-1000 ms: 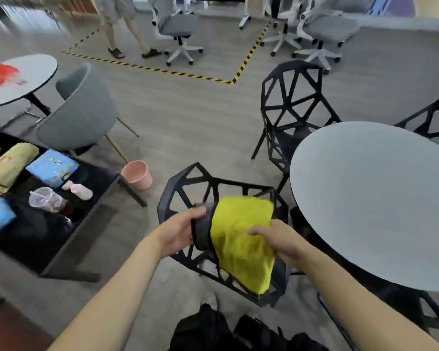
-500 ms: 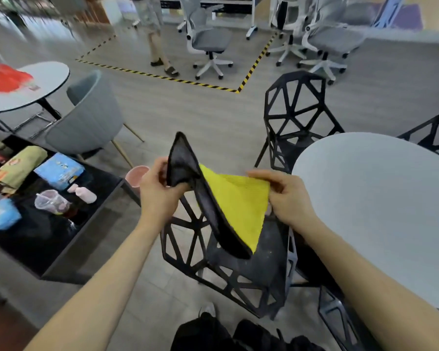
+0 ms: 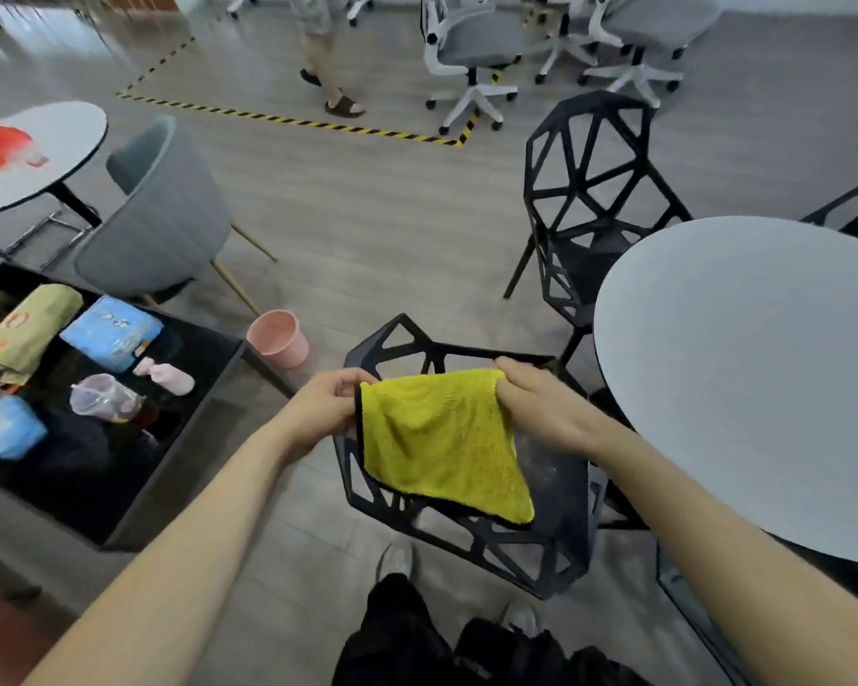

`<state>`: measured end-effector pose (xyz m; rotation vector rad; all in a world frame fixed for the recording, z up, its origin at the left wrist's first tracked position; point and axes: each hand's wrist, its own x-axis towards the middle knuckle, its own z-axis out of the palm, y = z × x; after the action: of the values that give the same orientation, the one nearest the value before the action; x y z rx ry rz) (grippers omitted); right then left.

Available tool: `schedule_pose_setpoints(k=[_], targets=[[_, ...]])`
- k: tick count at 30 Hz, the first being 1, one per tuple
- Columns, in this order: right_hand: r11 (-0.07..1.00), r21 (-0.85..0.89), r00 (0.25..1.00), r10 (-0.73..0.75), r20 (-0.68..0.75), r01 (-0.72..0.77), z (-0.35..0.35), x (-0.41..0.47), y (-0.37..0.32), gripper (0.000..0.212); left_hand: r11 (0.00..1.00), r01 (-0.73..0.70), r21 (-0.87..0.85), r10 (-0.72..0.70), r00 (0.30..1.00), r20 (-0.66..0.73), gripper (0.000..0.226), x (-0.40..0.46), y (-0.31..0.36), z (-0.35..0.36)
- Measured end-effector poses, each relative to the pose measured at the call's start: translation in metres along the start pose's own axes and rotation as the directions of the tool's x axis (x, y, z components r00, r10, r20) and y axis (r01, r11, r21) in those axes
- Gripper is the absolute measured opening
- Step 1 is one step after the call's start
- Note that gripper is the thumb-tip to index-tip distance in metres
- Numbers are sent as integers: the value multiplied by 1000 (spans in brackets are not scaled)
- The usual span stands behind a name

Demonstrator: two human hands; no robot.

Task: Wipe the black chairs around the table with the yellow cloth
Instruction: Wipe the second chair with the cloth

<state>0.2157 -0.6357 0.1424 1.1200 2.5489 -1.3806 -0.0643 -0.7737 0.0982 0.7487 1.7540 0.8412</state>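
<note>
The left hand (image 3: 325,413) and right hand (image 3: 541,408) each pinch a top corner of the yellow cloth (image 3: 442,443), holding it spread in the air over the nearest black chair (image 3: 556,512), just beside the round table's (image 3: 744,368) edge. This looks like readying the cloth; the next move likely calls for lowering it onto the dusty seat.
</note>
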Motion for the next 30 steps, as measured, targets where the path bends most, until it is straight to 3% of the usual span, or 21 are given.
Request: schedule_pose_setpoints(k=[2,3,5,7,9,10,12,15,17,18,19,21,24,26,30], targets=[[977,119,982,165,92,-175,44,15,19,47,997,48,66,-41,994,-103,18,8,-10,10],[907,308,958,267,106,-287,66,18,19,58,994,49,102,-33,988,-152,15,12,-16,14],[575,726,917,343,206,-378,111,31,16,70,985,25,169,0,989,-147,13,16,-25,19],[297,914,936,302,184,-275,147,52,8,68,987,9,159,-28,993,116,32,15,-31,22],[37,973,883,429,191,-229,165,67,-2,65,989,-52,139,-14,899,439,51,12,-38,18],[-52,982,863,469,186,-184,173,72,-4,65,985,-90,146,1,853,522,57,14,-43,10],[-186,973,842,497,211,-134,197,83,0,69,986,-90,138,-5,819,573,62,25,-51,-15],[-236,971,820,551,156,-27,229,98,4,65,988,-4,154,-67,889,454,43,52,-72,-62],[-185,983,811,578,93,19,248,107,5,54,960,-12,278,-56,971,234,31,69,-93,-93],[-83,996,804,595,20,37,257,112,3,45,934,-5,357,-39,993,116,28,79,-105,-108],[105,994,786,612,-83,23,265,118,-1,43,909,10,417,-23,999,25,26,92,-115,-121],[530,843,784,563,-262,-98,293,133,-13,69,885,21,464,-5,999,-35,22,122,-122,-138],[863,466,883,361,-301,-194,340,162,-47,113,863,30,505,-45,999,16,29,177,-108,-133],[918,364,894,290,-342,-159,365,171,-51,118,789,5,614,-75,993,88,29,204,-99,-117],[875,450,804,392,-448,-176,380,174,-50,84,670,-48,741,-54,992,114,36,227,-91,-104]])
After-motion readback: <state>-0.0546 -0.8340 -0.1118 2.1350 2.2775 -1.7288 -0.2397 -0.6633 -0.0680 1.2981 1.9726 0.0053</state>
